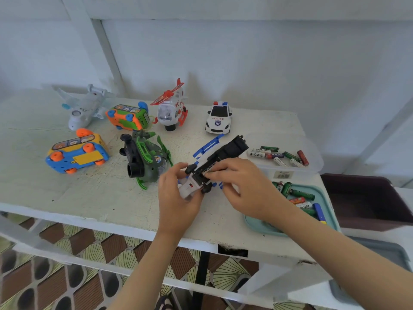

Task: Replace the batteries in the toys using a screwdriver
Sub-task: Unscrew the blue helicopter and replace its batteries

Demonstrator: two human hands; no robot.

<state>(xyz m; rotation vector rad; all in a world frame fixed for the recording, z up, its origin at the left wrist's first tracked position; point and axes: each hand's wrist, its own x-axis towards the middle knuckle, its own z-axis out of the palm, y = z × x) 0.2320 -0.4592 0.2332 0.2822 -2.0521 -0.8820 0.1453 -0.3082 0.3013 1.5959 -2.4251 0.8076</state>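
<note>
A head-worn camera looked down on a white desk [100,198] where a person worked with bare hands. Both hands held a white, blue and black toy vehicle [223,153] just above the desk's front edge, turned belly up so that its black underside showed. The left hand [178,198] curled its fingers [178,168] round the white nose end, while the right hand [245,189] brought its thumb and forefinger together in a pinch on a battery [209,167] lying in the open compartment. The toy looked like light, hollow, stiff plastic, and its thin blue side pieces seemed easy to snap, so the solid body was probably the safest place to hold it. The battery was small, smooth and likely slippery, best taken by its sides. Behind the hands stood a green helicopter [145,157], a blue and yellow bus [77,154], an orange and green bus [127,117], a white aeroplane [82,108], a red and white helicopter [171,108] and a police car [218,118]. To the right, a clear container [297,173] held loose batteries [279,155], and a teal tray [261,227] nearer the camera held more, plus a blue and yellow object [319,212] that may have been the screwdriver; it could not be told for certain.
</note>
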